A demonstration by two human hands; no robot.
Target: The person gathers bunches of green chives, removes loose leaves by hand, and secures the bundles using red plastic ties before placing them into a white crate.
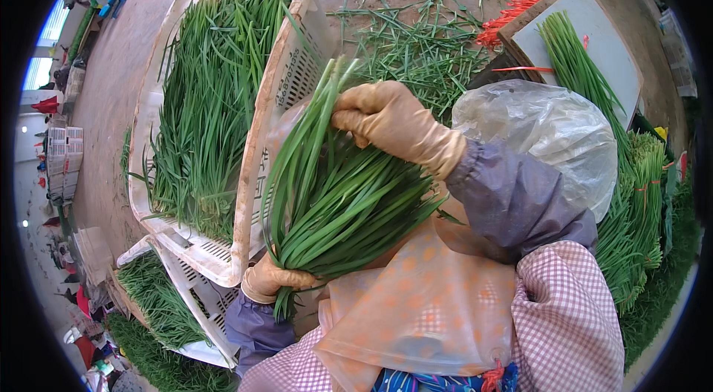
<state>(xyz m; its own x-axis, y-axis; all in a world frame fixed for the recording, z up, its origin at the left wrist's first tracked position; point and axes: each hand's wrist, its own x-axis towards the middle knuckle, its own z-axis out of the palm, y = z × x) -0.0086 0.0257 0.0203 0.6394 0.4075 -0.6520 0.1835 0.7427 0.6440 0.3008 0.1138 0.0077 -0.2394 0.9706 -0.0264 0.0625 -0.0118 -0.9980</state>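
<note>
A thick bunch of garlic chives (356, 203) lies fanned over my lap, on an orange-spotted plastic apron (423, 295). Wrapped around its lower left end is my left hand (276, 278), in a tan glove. My right hand (397, 125), gloved too, is closed at the upper end, its curled fingers pinching several stems that stand up pale-tipped beside it. The fingertips of that hand are partly hidden. Just left of the bunch, a white plastic crate (256, 132) is filled with more long chives (215, 87).
Loose leaf scraps (423, 43) litter the floor ahead. At right, a tied bundle (575, 58) rests on a white board (616, 43) near red ties (512, 17). A clear plastic bag (538, 139) bulges by my right arm. Lower left stands another crate (197, 288) with greens.
</note>
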